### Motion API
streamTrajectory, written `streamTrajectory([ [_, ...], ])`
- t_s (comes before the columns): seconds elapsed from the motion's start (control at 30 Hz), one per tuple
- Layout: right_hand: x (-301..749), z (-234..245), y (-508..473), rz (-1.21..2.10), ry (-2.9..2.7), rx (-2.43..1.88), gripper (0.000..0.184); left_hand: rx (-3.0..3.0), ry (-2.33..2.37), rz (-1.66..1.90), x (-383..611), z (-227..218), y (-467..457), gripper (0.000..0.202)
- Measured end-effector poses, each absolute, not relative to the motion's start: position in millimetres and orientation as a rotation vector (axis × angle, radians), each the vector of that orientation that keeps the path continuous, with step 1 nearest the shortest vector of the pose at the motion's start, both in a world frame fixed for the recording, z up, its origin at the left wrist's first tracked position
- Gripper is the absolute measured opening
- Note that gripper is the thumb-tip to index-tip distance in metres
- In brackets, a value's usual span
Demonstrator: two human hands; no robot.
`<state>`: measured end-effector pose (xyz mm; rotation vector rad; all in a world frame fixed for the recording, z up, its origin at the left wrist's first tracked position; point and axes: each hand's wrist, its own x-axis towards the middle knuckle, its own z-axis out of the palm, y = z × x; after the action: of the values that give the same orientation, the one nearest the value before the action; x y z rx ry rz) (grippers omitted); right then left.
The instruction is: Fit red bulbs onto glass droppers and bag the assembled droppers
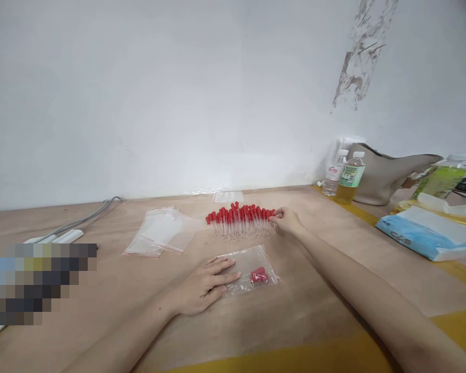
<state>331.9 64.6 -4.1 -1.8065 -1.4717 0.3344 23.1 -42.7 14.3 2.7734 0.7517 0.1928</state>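
Glass droppers with red rubber bulbs [238, 217] lie in a dense row, tips toward me. At the row's right end my right hand [288, 220] has its fingertips pinched on a dropper's red bulb. My left hand [207, 285] lies flat with fingers spread, pressing the left part of a clear zip bag [243, 257] to the table. Inside that bag are red dropper bulbs [259, 275], near its right side; their exact number is hard to make out. My left fingers cover part of the bag.
Several flat clear bags [161, 233] overlap left of the droppers, with another bag [228, 197] by the wall. Right: two bottles [349, 178], a grey curved object [380, 176], a blue tissue pack [423, 235]. A grey cable [89, 216] runs at left.
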Motion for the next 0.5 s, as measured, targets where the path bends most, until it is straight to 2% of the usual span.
streamTrajectory([
  [0.13,323.3,-1.5,95.0,0.315,-1.436,-1.880,0.030,2.653,0.944,0.317,31.6,10.2,-48.3,0.033],
  [0.3,321.8,-8.1,110.5,0.383,-1.427,-1.918,0.017,2.630,1.069,0.556,44.5,0.7,-55.6,0.031],
  [0.4,321.2,-11.3,113.1,0.390,-1.401,-1.899,0.014,2.647,1.033,0.542,42.5,-1.2,-54.4,0.036],
  [0.5,319.1,-11.5,114.9,0.401,-1.356,-1.871,0.011,2.656,0.981,0.420,35.0,1.1,-50.6,0.051],
])
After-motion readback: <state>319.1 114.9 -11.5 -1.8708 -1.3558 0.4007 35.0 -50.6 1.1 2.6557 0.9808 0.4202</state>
